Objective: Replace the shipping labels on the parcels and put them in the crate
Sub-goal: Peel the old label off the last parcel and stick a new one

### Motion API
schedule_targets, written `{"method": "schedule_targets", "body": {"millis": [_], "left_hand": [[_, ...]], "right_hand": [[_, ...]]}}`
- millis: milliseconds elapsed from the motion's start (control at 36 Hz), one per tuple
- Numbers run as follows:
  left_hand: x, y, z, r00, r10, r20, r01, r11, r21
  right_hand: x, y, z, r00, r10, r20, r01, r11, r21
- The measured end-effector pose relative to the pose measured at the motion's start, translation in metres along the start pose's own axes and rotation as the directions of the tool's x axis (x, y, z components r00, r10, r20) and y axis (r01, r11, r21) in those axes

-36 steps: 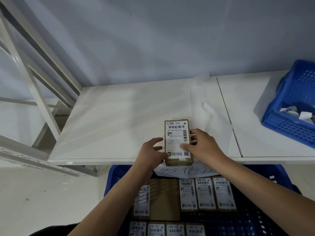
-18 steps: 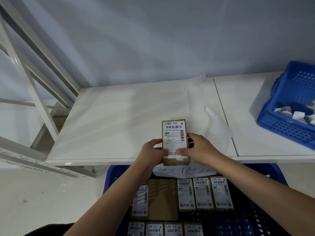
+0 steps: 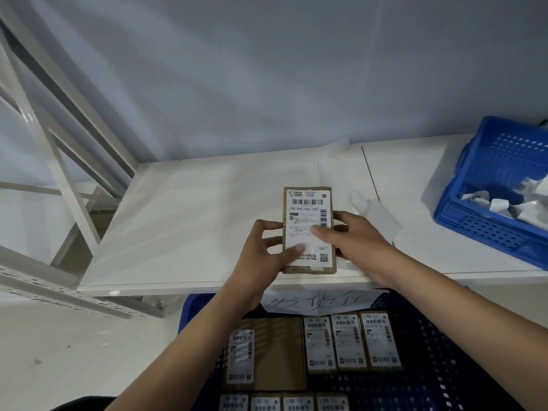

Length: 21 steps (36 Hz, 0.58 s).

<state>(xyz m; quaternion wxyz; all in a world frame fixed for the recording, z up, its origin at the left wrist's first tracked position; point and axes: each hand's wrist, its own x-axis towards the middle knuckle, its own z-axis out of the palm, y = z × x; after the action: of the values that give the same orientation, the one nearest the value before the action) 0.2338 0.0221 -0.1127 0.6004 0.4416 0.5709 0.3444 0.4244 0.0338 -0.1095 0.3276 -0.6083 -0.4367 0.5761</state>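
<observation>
Parcel (image 3: pixel 308 203), brown cardboard with white barcoded label (image 3: pixel 308 221), clasped by both hands' grip.

Dim, cool, even light falls from above, with soft shadows beside the blue basket (image 3: pixel 486 203) and under the white shelf (image 3: pixel 189 221). Wide-angle distortion bends the frame posts (image 3: pixel 59 161) (most at the left edge); fine label print is blurred.
</observation>
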Motion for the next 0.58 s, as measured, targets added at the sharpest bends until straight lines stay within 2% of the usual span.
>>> {"method": "schedule_targets", "body": {"millis": [278,389,583], "left_hand": [[-0.01,0.002,0.013,0.983,-0.042,0.18,0.02,0.992,0.123],[-0.006,0.004,0.019,0.987,-0.032,0.157,0.003,0.983,0.183],[0.001,0.006,0.027,0.998,0.016,0.068,-0.028,0.981,0.193]], "right_hand": [[-0.015,-0.005,-0.032,0.997,0.078,0.0,-0.075,0.966,0.248],[-0.019,0.0,-0.037,0.997,0.08,-0.013,-0.074,0.964,0.255],[-0.017,-0.003,-0.021,0.998,-0.026,-0.05,0.028,0.999,0.027]]}}
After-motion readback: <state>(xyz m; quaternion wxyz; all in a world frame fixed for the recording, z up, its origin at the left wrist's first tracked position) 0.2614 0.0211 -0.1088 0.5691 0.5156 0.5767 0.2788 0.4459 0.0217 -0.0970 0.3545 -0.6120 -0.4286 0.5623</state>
